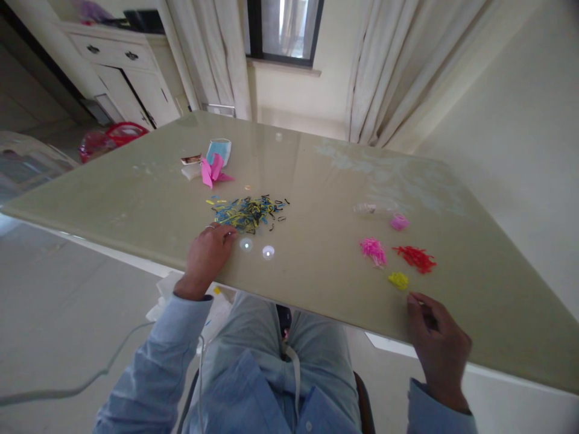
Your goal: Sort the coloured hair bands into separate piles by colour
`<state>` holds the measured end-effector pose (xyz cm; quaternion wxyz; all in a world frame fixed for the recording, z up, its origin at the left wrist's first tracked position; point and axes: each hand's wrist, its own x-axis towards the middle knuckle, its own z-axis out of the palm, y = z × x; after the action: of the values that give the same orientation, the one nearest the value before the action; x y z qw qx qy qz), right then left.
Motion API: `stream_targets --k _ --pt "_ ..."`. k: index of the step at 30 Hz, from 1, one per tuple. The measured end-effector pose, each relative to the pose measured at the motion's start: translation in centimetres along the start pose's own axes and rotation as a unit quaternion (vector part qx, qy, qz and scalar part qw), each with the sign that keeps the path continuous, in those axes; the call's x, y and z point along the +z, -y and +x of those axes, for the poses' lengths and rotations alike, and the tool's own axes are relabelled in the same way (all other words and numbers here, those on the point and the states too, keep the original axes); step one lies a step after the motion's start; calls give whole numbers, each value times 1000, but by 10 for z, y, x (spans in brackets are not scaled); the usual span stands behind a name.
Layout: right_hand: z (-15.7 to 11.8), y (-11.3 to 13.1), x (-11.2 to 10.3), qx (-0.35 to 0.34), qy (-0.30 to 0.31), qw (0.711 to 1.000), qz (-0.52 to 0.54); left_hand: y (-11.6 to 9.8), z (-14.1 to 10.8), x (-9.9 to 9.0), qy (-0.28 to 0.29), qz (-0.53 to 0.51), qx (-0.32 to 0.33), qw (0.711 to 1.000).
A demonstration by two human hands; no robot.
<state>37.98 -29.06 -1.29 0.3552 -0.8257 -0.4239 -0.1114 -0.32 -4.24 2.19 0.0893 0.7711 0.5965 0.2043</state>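
Observation:
A mixed heap of small rubber bands (251, 212), blue, yellow and black, lies left of the table's middle. My left hand (210, 253) rests at its near left edge, fingers curled together; what they hold, if anything, is hidden. On the right are sorted piles: pink bands (373, 251), red bands (415, 258) and a smaller heap of yellow bands (398, 279). Just nearer to me than the yellow heap, my right hand (436, 331) is closed with thumb and forefinger pinched. Whatever is in that pinch is too small to make out.
A clear bottle-like container (368, 208) lies beside a pink bundle (399, 222). Farther left on the table (316, 289) sit a blue face mask (219, 150), a pink folded piece (213, 171) and a white item (191, 172). Two light reflections show near my left hand.

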Motion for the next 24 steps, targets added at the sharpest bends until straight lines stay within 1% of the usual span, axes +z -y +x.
stream_targets --k 4,7,10,13,15,17,19,20,24 --pt "0 -1 -1 3 0 1000 -5 -4 2 -1 17 43 -10 999" --pt "1 -1 0 -1 0 1000 -10 -4 1 0 19 44 -11 999" --pt "1 0 0 -5 -8 1000 -24 0 1 3 -15 -9 -16 1000" --pt "1 -1 1 1 -11 999 -37 5 2 7 -58 -104 -30 992" --pt "1 -1 1 3 -10 999 -39 7 3 8 -63 -165 -56 983" --pt "1 -1 1 -1 -13 999 -38 7 3 6 -55 -195 -78 976" --pt "1 -1 2 -2 -15 999 -35 5 3 2 -50 -175 -79 980" --pt "1 -1 2 -1 -16 999 -34 3 3 -1 -49 -151 -69 985" --pt "1 -1 3 3 -15 1000 -24 -3 4 -13 -34 -37 -1 999"
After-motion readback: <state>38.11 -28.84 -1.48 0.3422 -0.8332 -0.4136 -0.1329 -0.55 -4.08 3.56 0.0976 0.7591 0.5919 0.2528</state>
